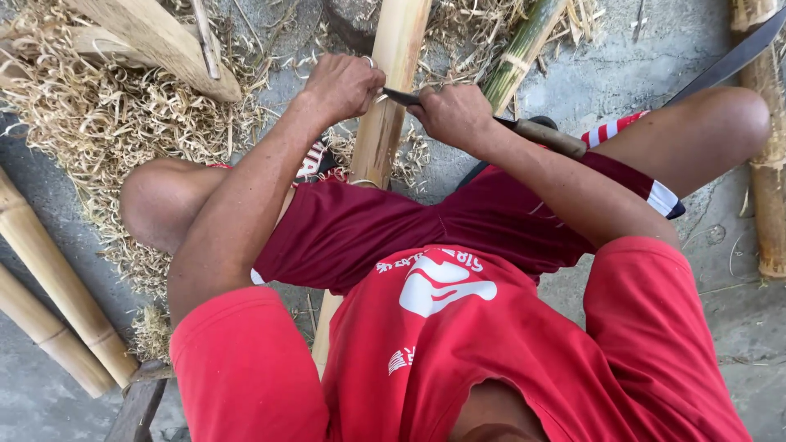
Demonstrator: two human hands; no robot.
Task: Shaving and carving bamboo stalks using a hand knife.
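A pale bamboo pole point(393, 74) runs from the top of the view down between my knees. My left hand point(342, 84) is closed against the pole's left side, a ring on one finger. My right hand point(452, 115) grips a knife point(524, 128) by the blade end, its dark blade laid across the pole between both hands. The knife's brown wooden handle sticks out to the right along my forearm. I sit with my knees apart, in dark red shorts and a red shirt.
Bamboo shavings point(98, 123) heap up at the upper left and around the pole. Two thick bamboo poles point(49, 278) lie at the left. A green bamboo piece point(524, 49) lies behind, another pole point(765, 164) at the right, a long dark blade point(729, 61) at the upper right.
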